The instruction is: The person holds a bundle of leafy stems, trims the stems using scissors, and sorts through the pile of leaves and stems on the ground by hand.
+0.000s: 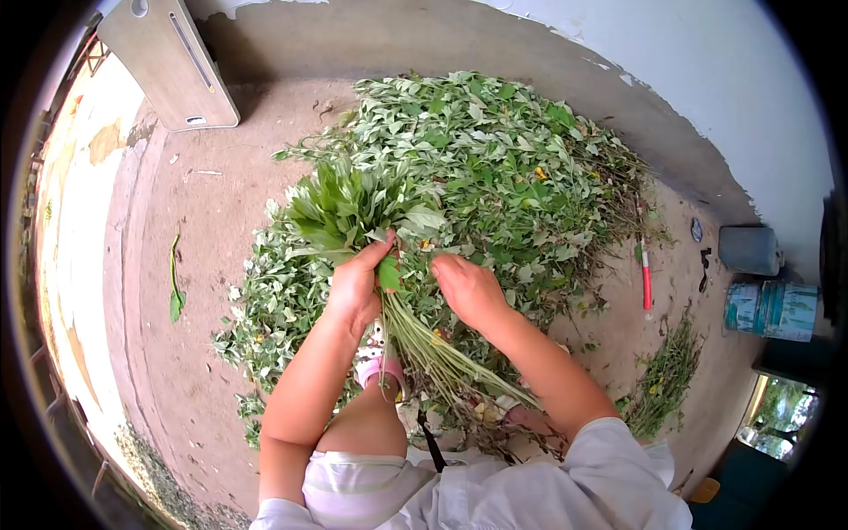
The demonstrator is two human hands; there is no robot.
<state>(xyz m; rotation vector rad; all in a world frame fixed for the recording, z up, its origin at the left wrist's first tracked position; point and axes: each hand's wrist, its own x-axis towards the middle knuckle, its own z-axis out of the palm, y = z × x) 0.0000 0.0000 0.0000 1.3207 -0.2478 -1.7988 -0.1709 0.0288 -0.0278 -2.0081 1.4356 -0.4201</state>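
A person's left hand (356,281) grasps a bundle of leafy stems (406,325) just below its leaves, above the concrete floor (225,185). The bundle's long axis slants: leaves point forward and left, bare stem ends back and right, toward the wearer's body. The right hand (470,290) is just beside it, fingers curled; whether they pinch anything cannot be told. A heap of greenery (495,163) spreads toward the floor's wall-side edge.

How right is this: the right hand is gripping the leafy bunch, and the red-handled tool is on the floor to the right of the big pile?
Not quite: the head view shows the left hand gripping the leafy bunch, not the right hand. The rest stands: the red-handled tool is on the floor to the right of the big pile.
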